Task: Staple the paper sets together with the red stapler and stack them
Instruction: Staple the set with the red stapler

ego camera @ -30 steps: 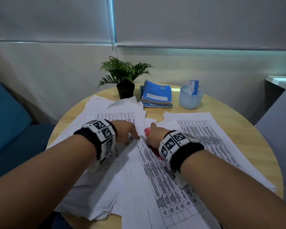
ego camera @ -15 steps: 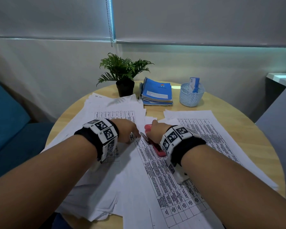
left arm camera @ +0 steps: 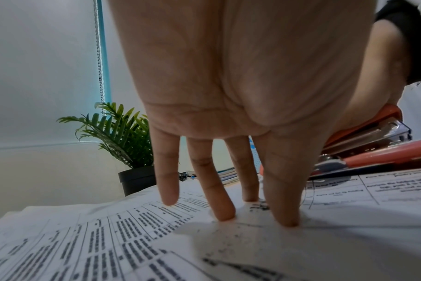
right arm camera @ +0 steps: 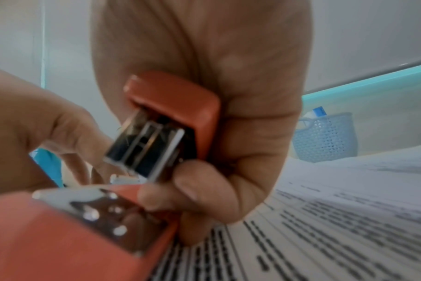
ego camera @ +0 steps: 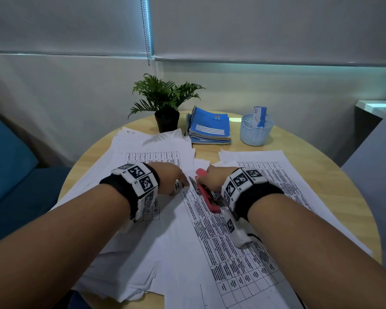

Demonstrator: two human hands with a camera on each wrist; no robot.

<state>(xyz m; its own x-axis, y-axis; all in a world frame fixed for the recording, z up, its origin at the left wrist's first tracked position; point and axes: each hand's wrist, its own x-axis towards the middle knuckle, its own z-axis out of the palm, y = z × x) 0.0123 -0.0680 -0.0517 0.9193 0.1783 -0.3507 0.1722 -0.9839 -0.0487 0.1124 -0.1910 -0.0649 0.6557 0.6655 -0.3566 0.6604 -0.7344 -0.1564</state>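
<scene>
Round wooden surface (ego camera: pixel 316 175), papers spread. Your right hand (ego camera: pixel 216 177) grips the red stapler (ego camera: pixel 206 195) at the paper set (ego camera: pixel 227 253) corner; your left hand (ego camera: pixel 167 175) fingers (left arm camera: pixel 219 195), spread, press it flat.

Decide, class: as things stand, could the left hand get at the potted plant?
Probably yes: the left hand only presses straight fingertips on the papers, and nothing stands between it and the potted plant.
</scene>
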